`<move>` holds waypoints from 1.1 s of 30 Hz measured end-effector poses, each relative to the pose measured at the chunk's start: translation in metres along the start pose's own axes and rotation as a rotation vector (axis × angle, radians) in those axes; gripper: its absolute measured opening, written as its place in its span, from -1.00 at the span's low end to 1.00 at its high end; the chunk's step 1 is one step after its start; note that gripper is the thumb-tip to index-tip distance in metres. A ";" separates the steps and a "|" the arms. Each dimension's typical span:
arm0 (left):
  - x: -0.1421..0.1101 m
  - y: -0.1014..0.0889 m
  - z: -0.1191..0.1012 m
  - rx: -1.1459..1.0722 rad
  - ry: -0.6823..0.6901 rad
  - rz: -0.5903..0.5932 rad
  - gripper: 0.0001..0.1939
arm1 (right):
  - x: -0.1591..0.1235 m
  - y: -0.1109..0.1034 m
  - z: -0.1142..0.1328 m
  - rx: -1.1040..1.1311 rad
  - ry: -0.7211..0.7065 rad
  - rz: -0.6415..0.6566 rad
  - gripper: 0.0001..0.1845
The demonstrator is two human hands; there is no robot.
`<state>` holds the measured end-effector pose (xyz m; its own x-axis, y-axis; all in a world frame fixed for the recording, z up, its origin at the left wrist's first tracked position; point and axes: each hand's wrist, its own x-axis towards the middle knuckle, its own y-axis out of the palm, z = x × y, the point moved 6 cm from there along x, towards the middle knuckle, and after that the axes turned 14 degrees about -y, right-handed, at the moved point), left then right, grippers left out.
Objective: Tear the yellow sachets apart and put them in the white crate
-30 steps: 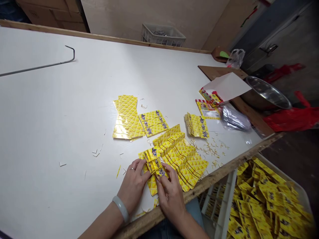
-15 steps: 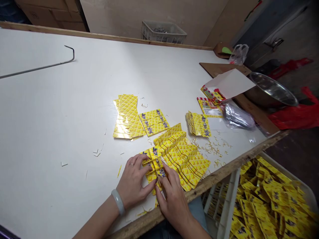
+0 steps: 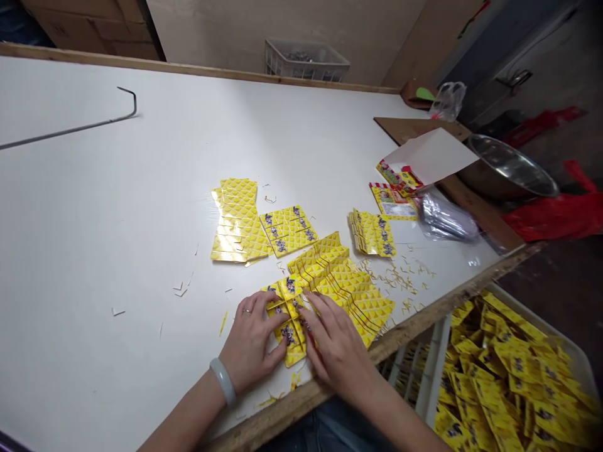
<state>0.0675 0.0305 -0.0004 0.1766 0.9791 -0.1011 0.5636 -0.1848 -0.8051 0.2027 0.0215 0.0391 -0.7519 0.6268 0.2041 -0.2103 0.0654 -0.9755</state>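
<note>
A yellow printed card with small cartoon figures and cut or fold lines lies near the table's front edge. My left hand grips its left side, fingers bent over it and thumb low. From the right, my right hand holds the other side with curled fingers; its fingertips are partly hidden. Just beyond that hand spreads a row of overlapping, creased yellow sheets. Another flat card with figures rests behind, beside a stack of yellow patterned sheets. A small folded stack stands further right.
Paper scraps litter the white table. A bent metal rod lies far left. Plastic sleeves and a metal bowl sit at the right. Below the wooden edge, a bin holds many yellow pieces.
My right hand has shifted right and turned flatter along the card's right side. My left thumb has drawn back slightly, leaving more of the card's lower part showing.
</note>
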 end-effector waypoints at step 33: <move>-0.002 0.010 -0.015 0.239 0.111 -0.227 -0.82 | 0.020 0.025 -0.023 0.454 -0.285 0.139 -0.78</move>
<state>0.0849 0.0255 0.0006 0.1632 0.9752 0.1497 0.3955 0.0744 -0.9154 0.1968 0.0540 0.0165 -0.9179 0.3668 0.1512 -0.2973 -0.3837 -0.8743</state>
